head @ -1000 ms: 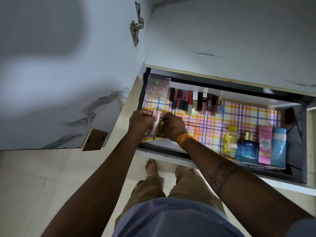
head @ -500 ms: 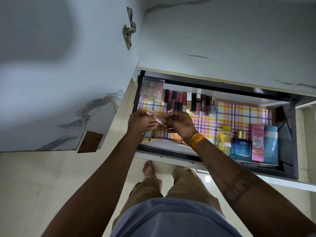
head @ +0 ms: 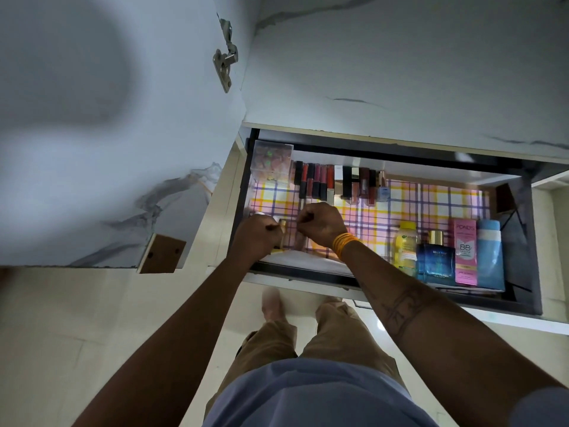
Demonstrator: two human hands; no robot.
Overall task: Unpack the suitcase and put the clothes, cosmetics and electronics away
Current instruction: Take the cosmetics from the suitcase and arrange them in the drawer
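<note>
An open drawer [head: 308,271] lined with plaid paper [head: 431,204] holds cosmetics. My left hand [head: 257,238] is at the drawer's front left corner and grips a few small cosmetics, one with a gold cap [head: 282,224]. Just to its right, my right hand [head: 320,224], with orange bangles on the wrist, has its fingers curled on the top of a pinkish tube [head: 300,241] that stands on the liner. A row of lipsticks and glosses [head: 320,183] lines the back, next to a clear box [head: 271,163].
At the drawer's front right stand a yellow bottle [head: 406,245], a blue perfume [head: 435,263], a pink BB cream box [head: 465,251] and a light blue tube [head: 491,254]. An open marble-pattern cabinet door [head: 107,180] hangs on the left. My legs stand on pale floor tiles.
Both hands held the pink tube together above the drawer's front edge. They have now dropped lower into the front left corner and moved slightly apart, and the tube stands upright under the right hand.
</note>
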